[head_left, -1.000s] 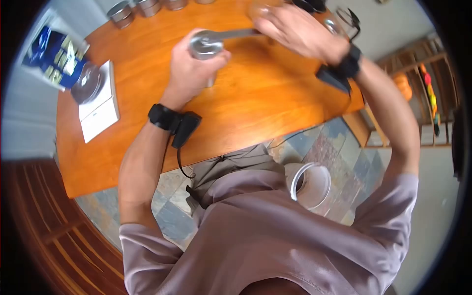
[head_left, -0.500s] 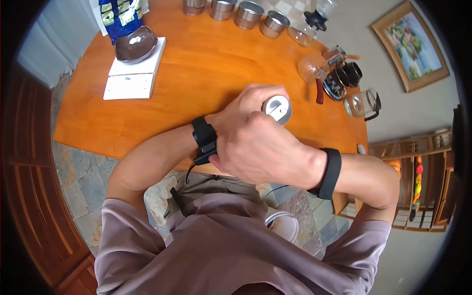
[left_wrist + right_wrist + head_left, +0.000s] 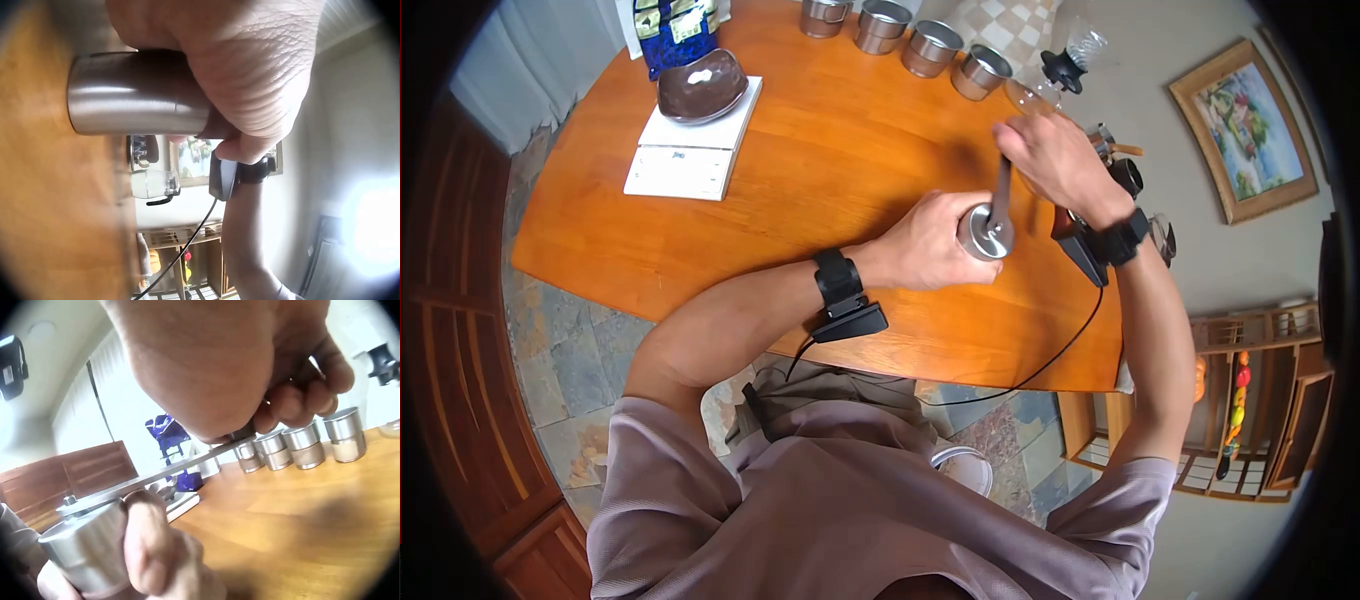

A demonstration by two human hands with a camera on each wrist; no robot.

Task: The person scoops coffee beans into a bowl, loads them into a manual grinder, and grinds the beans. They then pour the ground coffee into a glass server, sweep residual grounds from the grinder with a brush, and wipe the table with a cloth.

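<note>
A steel hand coffee grinder (image 3: pixel 986 238) stands near the table's front right, its lid and crank arm (image 3: pixel 1003 192) facing up. My left hand (image 3: pixel 930 243) wraps round the upper part of its body. In the left wrist view the grinder's lower body (image 3: pixel 131 94) shows below the palm, its base close to the wooden table. My right hand (image 3: pixel 1055 165) grips the knob at the crank's outer end, on the far side of the grinder. Seen from the right wrist, the crank (image 3: pixel 162 472) runs from the lid up to that hand; its palm and fingers mostly hide the knob.
A brown bowl (image 3: pixel 703 92) sits on a white scale (image 3: pixel 682 172) at the left, before a blue bag (image 3: pixel 677 42). Several steel cups (image 3: pixel 932 48) line the table's back edge. Glassware and a black dripper (image 3: pixel 1064 72) stand back right. A cable (image 3: pixel 1050 365) hangs from the right wrist.
My right hand has swung the crank round, passing from the far side to the near side and back out to the far side. My left hand keeps its hold on the grinder; the head view has shifted.
</note>
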